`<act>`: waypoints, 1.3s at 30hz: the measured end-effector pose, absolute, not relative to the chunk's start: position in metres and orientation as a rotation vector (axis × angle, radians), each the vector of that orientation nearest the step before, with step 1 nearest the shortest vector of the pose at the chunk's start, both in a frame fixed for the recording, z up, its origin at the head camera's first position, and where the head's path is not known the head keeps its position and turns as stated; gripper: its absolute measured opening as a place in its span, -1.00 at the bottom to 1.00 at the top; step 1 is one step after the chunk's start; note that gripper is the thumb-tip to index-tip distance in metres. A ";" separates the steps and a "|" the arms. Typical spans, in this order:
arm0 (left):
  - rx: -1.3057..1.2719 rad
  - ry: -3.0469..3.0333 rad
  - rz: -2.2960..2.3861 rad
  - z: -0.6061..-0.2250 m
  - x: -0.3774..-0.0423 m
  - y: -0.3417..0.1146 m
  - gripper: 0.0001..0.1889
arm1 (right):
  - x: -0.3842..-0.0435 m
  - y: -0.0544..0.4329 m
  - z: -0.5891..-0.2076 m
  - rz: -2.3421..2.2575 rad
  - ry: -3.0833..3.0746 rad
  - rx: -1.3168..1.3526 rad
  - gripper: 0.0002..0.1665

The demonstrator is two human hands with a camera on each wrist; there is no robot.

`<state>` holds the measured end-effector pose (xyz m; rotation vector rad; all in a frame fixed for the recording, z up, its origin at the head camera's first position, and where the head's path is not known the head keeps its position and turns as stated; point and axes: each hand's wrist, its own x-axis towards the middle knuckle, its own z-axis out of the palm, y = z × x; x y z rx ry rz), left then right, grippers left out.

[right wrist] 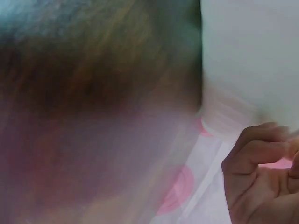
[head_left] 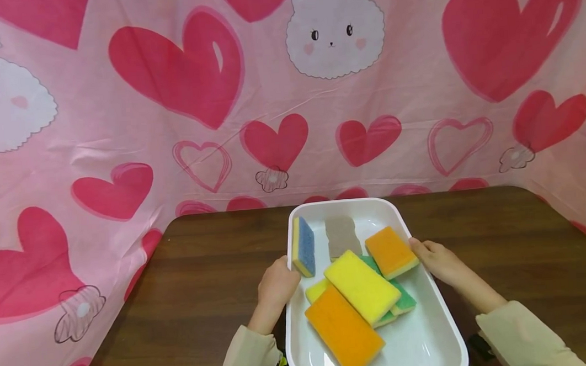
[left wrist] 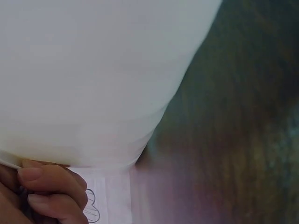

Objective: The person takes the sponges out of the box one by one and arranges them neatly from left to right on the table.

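Note:
A white rectangular tray [head_left: 423, 339] is held between both hands in the head view. My left hand [head_left: 277, 283] grips its left rim, and my right hand [head_left: 438, 259] grips the opposite rim. Curled left fingers [left wrist: 53, 182] show at the tray's edge in the left wrist view; the right wrist view has bent right fingers [right wrist: 254, 149] there too. Inside, a yellow sponge [head_left: 362, 286] overlaps green-faced sponges [head_left: 403, 300] and lies beside an orange sponge [head_left: 344, 332]. Another orange sponge [head_left: 390, 250] leans near the right hand. A blue-and-yellow sponge [head_left: 304, 247] stands against the left wall.
Toward the tray's far end lies a flat grey-brown piece [head_left: 343, 235]. Dark wooden tabletop [head_left: 209, 287] extends on both sides. Behind it hangs a pink cloth [head_left: 318, 99] printed with hearts and rabbits.

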<state>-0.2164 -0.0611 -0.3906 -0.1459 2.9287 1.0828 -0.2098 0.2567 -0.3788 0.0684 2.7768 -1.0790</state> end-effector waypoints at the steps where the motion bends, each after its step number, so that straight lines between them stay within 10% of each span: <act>1: -0.145 2.931 1.081 -0.391 -0.216 -0.061 -0.69 | -0.208 0.257 -0.377 -1.060 2.794 0.075 -0.19; 39: -0.172 2.914 1.113 -0.391 -0.215 -0.061 -0.72 | -0.187 0.220 -0.373 -0.606 3.298 -0.163 -0.18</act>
